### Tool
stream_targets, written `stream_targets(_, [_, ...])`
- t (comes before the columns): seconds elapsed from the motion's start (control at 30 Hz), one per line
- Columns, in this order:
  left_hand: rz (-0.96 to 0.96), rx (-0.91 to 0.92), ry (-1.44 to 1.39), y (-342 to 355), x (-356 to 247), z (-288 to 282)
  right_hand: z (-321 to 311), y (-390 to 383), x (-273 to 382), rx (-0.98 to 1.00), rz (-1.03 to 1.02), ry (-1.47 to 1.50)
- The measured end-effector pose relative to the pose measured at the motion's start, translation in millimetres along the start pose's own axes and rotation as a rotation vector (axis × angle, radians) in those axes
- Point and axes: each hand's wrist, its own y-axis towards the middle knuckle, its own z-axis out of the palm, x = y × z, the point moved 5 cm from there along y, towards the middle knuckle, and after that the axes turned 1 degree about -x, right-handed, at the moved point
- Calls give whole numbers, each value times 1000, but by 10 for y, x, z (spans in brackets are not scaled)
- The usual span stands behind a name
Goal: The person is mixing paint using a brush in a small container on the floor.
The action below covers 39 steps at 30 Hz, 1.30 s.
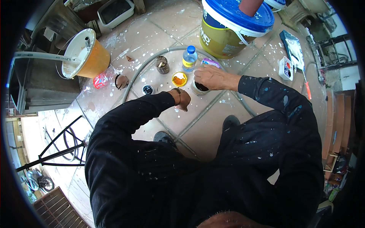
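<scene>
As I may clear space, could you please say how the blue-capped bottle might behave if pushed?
The bottle stands tall and narrow, so it may tip; its round body could then roll. Its cap is on, so spilling seems unlikely.

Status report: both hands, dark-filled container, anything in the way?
Right hand over dark-filled container, grip hidden. Left hand loosely curled, contents unclear. Container upright on tiled floor. Blue-capped bottle just beyond, possibly obstructing.

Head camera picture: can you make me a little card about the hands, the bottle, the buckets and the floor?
Right hand: at the mouth of a jar, dark inside
Left hand: near a yellow-rimmed dish; grip hidden
Bottle: upright, blue cap, yellow label
Orange bucket: at the left, open
Blue-lidded bucket: beyond the right hand
Floor: tiled, paint-spotted
</scene>
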Motion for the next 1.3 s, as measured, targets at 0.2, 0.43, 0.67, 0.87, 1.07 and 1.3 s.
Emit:
stream_targets(0.2, [-3, -1, -42, -29, -8, -43, 343, -139, -98, 494, 58, -75])
stream_targets(0.43, [2, -21, -14, -50, -21, -33, 126, -43, -96, 136, 38, -69])
stream_targets(0.67, [20, -25, -6, -68, -50, -91, 164, -68, -175, 215, 172, 37])
stream_targets(0.87, [14, -24, -18, -60, -51, -74, 132, -30, -141, 379, 324, 158])
stream_targets(1.07, [9, -16, -31, -11, -14, -1, 204, -79, -153, 376, 240, 49])
stream_targets(1.3, [-1, 10, 10, -6, -31, -55, 158, -98, -237, 163, 157, -79])
